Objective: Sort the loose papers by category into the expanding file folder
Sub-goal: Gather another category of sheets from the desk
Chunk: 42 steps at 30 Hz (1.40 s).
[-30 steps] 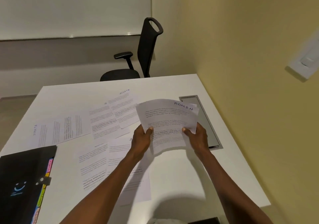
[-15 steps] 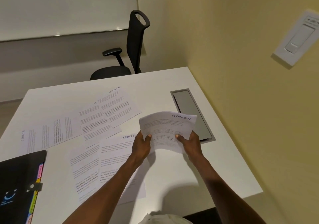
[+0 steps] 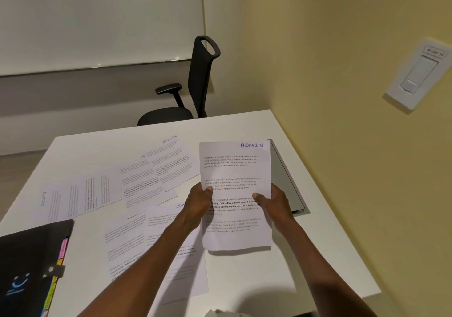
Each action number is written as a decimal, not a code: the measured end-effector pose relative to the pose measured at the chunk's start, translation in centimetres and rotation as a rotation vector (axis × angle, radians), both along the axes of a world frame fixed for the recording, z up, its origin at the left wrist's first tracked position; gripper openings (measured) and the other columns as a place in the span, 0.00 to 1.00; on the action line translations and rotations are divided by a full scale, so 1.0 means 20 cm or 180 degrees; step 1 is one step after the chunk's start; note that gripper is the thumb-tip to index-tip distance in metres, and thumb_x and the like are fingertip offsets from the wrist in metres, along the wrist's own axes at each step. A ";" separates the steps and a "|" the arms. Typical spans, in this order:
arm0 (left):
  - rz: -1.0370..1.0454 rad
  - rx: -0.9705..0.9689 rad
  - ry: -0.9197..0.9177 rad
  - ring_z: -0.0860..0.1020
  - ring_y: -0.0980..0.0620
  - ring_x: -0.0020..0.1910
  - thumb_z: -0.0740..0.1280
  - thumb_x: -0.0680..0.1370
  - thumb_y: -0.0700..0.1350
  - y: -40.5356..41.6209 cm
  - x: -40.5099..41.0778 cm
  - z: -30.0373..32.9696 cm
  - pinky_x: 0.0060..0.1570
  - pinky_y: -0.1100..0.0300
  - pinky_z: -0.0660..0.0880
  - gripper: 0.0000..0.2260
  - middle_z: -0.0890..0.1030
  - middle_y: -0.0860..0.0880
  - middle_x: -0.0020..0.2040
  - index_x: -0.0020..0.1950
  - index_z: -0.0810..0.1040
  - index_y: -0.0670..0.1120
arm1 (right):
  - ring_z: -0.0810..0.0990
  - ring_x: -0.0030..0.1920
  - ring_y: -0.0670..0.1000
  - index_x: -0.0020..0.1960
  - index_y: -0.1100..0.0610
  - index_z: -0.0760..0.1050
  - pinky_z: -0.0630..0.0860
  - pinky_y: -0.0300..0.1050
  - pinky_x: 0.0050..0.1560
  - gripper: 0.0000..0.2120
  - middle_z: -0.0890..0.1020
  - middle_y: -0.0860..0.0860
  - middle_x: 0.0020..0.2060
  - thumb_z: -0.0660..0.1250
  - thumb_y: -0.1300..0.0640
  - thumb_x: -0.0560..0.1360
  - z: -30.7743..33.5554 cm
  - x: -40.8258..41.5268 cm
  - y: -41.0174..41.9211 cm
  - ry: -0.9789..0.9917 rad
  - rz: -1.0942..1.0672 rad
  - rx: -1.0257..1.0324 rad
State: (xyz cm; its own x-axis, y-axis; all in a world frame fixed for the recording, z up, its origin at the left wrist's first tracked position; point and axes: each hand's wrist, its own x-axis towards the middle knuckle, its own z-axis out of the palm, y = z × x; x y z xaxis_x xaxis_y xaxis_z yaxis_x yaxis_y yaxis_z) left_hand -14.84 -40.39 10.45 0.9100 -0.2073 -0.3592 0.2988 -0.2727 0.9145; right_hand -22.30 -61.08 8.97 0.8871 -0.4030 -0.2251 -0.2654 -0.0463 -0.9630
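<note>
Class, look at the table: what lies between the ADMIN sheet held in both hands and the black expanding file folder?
In the head view, loose printed papers lie spread on the white table between the ADMIN sheet and the folder, crossed by the left forearm.

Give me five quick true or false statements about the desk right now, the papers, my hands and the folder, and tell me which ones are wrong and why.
1. Both hands hold the sheet marked ADMIN. True: the left hand and the right hand each pinch a side edge.
2. The expanding file folder lies at the right edge of the table. False: it lies at the near left corner.
3. Several loose papers lie spread on the white table. True.
4. The held sheet is handwritten SPORTS at the top. False: it reads ADMIN.
5. The black office chair has someone sitting in it. False: its seat is empty.
</note>
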 end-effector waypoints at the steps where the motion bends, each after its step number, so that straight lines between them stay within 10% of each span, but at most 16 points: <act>1: 0.0005 -0.0007 -0.0001 0.83 0.44 0.53 0.59 0.84 0.44 0.00 0.00 0.00 0.58 0.43 0.78 0.11 0.84 0.47 0.54 0.63 0.78 0.45 | 0.83 0.47 0.44 0.63 0.56 0.76 0.77 0.32 0.39 0.16 0.84 0.50 0.53 0.69 0.63 0.76 0.01 0.01 0.00 -0.0018 -0.0009 -0.0004; 8: 0.0295 -0.0123 -0.0575 0.80 0.57 0.49 0.62 0.83 0.43 -0.04 -0.04 0.06 0.39 0.65 0.74 0.09 0.82 0.55 0.52 0.62 0.76 0.50 | 0.81 0.45 0.44 0.61 0.55 0.76 0.74 0.31 0.37 0.14 0.82 0.48 0.49 0.70 0.62 0.75 0.09 0.03 0.01 -0.0227 -0.0161 -0.0138; 17: 0.0477 0.0036 -0.0449 0.81 0.49 0.54 0.73 0.75 0.44 -0.03 -0.15 -0.14 0.48 0.57 0.79 0.18 0.83 0.50 0.55 0.64 0.77 0.47 | 0.82 0.52 0.49 0.61 0.53 0.75 0.77 0.32 0.40 0.16 0.83 0.47 0.52 0.71 0.61 0.74 -0.08 -0.10 0.02 -0.0103 -0.0090 0.0121; 42: 0.0447 0.0288 -0.0187 0.78 0.47 0.55 0.67 0.80 0.39 -0.10 -0.19 -0.23 0.49 0.59 0.73 0.15 0.81 0.47 0.59 0.67 0.75 0.43 | 0.80 0.52 0.53 0.63 0.54 0.74 0.75 0.39 0.44 0.15 0.81 0.49 0.52 0.69 0.59 0.76 -0.21 -0.14 0.03 0.0205 -0.0095 -0.0055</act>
